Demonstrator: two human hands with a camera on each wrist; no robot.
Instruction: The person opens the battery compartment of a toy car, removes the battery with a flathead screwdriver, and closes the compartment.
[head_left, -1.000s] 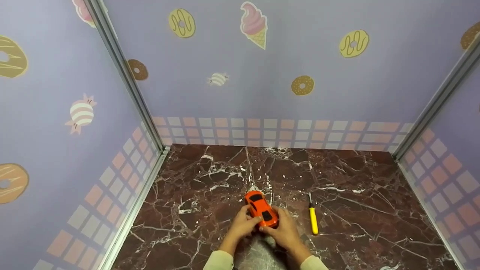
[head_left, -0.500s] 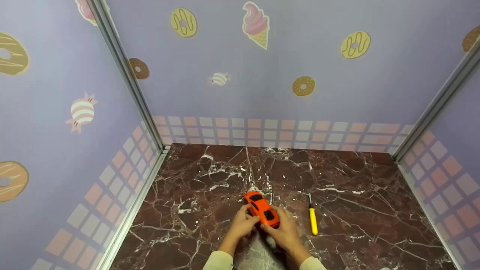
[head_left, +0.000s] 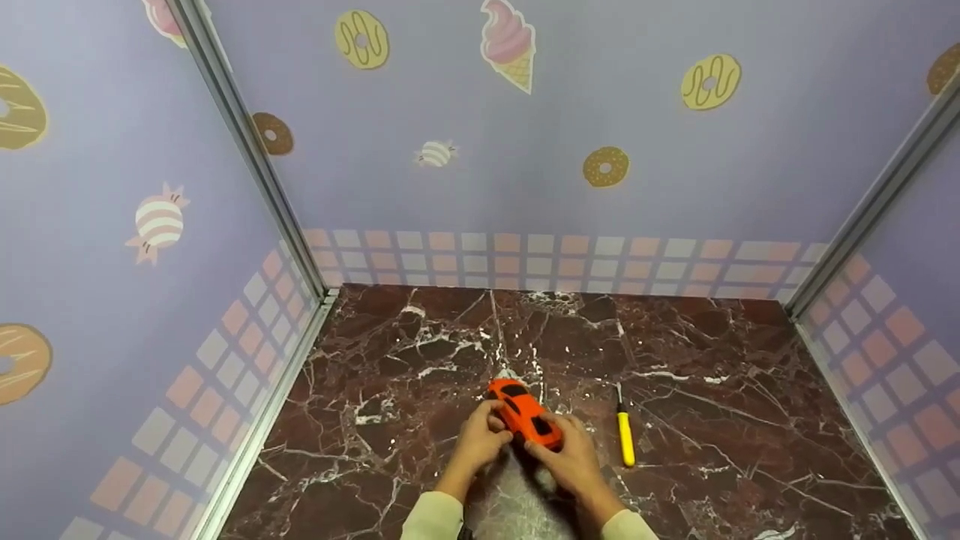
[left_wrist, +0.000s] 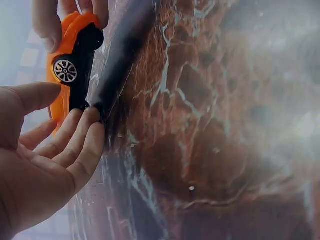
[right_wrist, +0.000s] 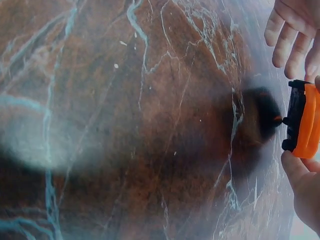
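An orange toy car (head_left: 523, 414) with black windows is held over the dark marbled table, its nose pointing away and slightly left. My left hand (head_left: 480, 439) is at its left side. In the left wrist view that hand's thumb lies against the car's (left_wrist: 59, 102) flank near a silver-spoked wheel, and several fingers reach toward the black underside. My right hand (head_left: 574, 454) grips the rear end with thumb and fingers. The right wrist view has the black underside of the car (right_wrist: 306, 120) apart from the tabletop, with the right hand (right_wrist: 306, 192) below it.
A yellow-handled screwdriver (head_left: 625, 436) lies on the marbled table (head_left: 712, 465) to the right of the hands. Purple walls (head_left: 450, 202) printed with sweets enclose the table at the back and both sides. A metal rail (head_left: 259, 450) runs along the left edge.
The car's rear has swung slightly right in both hands. My left thumb has drawn back from the top of the car toward its side. The screwdriver lies where it was.
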